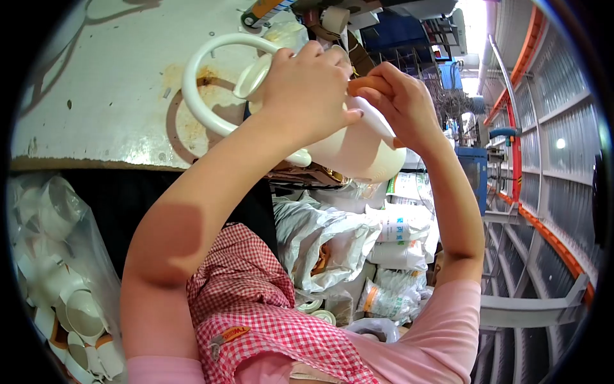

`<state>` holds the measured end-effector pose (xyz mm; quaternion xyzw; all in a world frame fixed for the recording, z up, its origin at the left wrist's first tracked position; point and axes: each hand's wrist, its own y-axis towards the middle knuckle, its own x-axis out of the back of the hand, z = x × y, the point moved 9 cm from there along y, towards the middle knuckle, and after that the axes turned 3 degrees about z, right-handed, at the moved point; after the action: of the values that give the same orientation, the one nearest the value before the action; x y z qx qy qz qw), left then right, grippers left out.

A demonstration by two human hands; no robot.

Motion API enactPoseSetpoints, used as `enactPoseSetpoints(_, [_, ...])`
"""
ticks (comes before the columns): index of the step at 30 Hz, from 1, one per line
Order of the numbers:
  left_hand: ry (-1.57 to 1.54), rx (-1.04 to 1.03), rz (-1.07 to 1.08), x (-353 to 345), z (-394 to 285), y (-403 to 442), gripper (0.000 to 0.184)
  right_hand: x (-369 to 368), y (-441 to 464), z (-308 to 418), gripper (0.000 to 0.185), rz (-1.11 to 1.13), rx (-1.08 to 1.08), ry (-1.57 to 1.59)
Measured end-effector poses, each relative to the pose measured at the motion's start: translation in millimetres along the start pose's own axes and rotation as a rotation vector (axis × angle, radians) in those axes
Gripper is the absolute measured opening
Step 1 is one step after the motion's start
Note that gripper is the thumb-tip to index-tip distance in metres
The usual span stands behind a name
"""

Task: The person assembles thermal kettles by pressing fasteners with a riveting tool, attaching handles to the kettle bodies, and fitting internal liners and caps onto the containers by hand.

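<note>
Evidently mid-job: white vessel (361, 150) up in both hands, near the counter (109, 83) edge, its body out past it. Left hand (304, 89) clasps it, fingers spread over the top. Right hand (412, 109) has its fingers closed round a brown handle (369, 84), probably a small tool's; its working end is hidden, so contact with the vessel can't be confirmed.

Progress: vessel body looks formed. White loop (192, 80) curves out to the left, likely the vessel's grip, though the left forearm covers the joins. What remains, and how much, can't be judged from this one view.

Around: brown stains on the counter beneath the loop; tape roll (334, 20) and orange box (270, 9) at the far side. Clear bag (54, 205) low on the left, full of white pieces (84, 313). Pale sack (326, 224) below the vessel, near the checked apron (275, 339).

In the way: mainly the left hand and forearm, masking much of the vessel. Loop juts sideways, possibly awkward when turning.
</note>
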<state>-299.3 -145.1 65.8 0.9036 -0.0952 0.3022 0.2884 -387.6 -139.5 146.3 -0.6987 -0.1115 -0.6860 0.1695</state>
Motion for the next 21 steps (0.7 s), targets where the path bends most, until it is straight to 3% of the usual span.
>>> enactPoseSetpoints(5, [-0.015, -0.024, 0.02, -2.4, -0.1, 0.0, 0.054, 1.3, 0.5, 8.2, 0.021, 0.03, 0.057, -0.006])
enactPoseSetpoints(7, [-0.031, -0.066, -0.082, 2.1, -1.1, 0.0, 0.052, 2.6, -0.8, 9.7, 0.02, 0.004, 0.069, -0.025])
enactPoseSetpoints(15, [-0.143, -0.095, -0.036, -13.3, -1.1, -2.6, 0.049, -1.0, -5.9, 1.7, 0.019, -0.041, 0.071, 0.041])
enactPoseSetpoints(17, [-0.208, -0.083, -0.021, -9.1, 7.8, 5.3, 0.048, -4.4, -1.7, -7.6, 0.024, -0.003, -0.016, -0.072])
enactPoseSetpoints(21, [-0.067, -0.126, 0.0, 11.7, -16.4, 5.3, 0.052, -1.1, -7.1, -9.8, 0.034, -0.035, -0.045, 0.021])
